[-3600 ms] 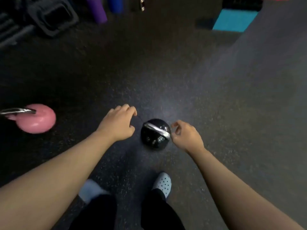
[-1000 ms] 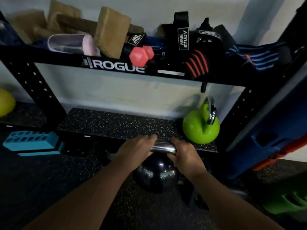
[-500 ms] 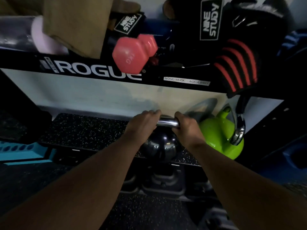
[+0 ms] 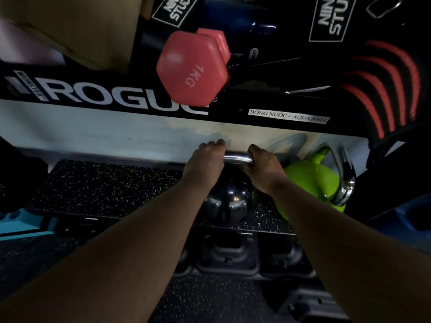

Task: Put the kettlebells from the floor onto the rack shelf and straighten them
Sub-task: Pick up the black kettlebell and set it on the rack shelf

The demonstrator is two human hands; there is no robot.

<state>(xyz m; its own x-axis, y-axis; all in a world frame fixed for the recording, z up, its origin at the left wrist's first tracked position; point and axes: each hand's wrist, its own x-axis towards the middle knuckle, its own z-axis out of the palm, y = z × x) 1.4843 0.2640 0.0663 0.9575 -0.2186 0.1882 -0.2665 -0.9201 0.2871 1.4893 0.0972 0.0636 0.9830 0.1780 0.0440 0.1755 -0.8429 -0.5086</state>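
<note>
Placement stage, head view. The left hand (image 4: 205, 159) and right hand (image 4: 265, 169) both wrap their fingers (image 4: 215, 144) around the chrome handle (image 4: 236, 157) of the black kettlebell (image 4: 229, 203), one hand at each end. The kettlebell sits low over the speckled rack shelf (image 4: 112, 190), near its front edge; whether its base bears fully on the shelf cannot be told. Just beside it to the right stands a green kettlebell (image 4: 312, 183), already shelved, its handle turned to a different angle. Judged from this: one kettlebell is stored, a second is arriving, and release and straightening remain. Whether any are left on the floor is not shown.
</note>
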